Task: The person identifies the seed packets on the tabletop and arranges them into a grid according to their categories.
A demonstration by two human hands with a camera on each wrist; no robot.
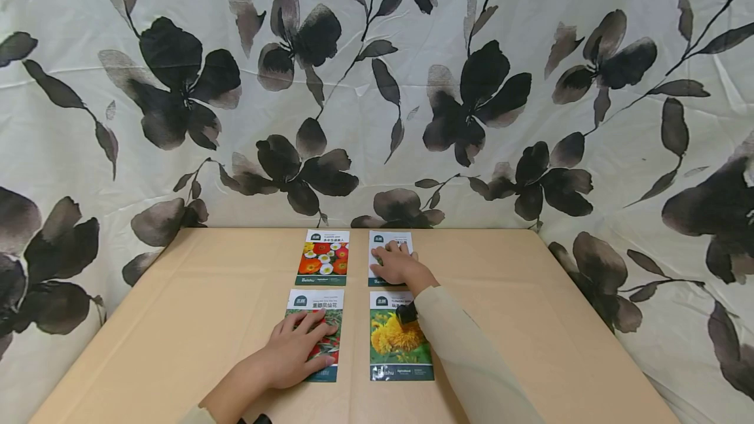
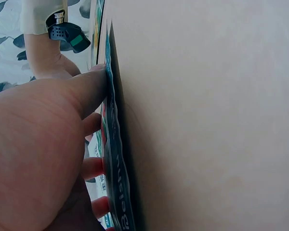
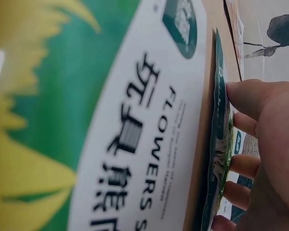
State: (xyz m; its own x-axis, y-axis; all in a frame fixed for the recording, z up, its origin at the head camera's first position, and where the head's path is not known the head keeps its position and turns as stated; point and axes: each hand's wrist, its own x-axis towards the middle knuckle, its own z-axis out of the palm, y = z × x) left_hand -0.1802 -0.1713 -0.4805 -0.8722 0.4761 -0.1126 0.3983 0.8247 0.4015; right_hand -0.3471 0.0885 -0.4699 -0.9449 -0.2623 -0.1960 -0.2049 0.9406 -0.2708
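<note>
Four flower seed packets form two rows on the table. My left hand [image 1: 288, 353] rests with fingers spread on the front left seed packet [image 1: 323, 375], which shows red flowers. Along that packet's lower edge [image 2: 119, 187], the left wrist view has my thumb and fingertips touching its face. My right hand [image 1: 398, 263] lies over the back right seed packet [image 1: 377, 238] and covers most of its picture; its fingertips touch the packet [image 3: 220, 120] in the right wrist view. The yellow-flowered front right packet [image 1: 402, 352] lies beneath my right wrist.
At the back left lies a seed packet [image 1: 323, 258] with red, orange and white flowers. The light wooden table [image 1: 501, 319] ends at a white cloth [image 1: 377, 116] printed with dark flowers. A black wrist camera [image 1: 406, 312] partly hides the yellow-flowered packet.
</note>
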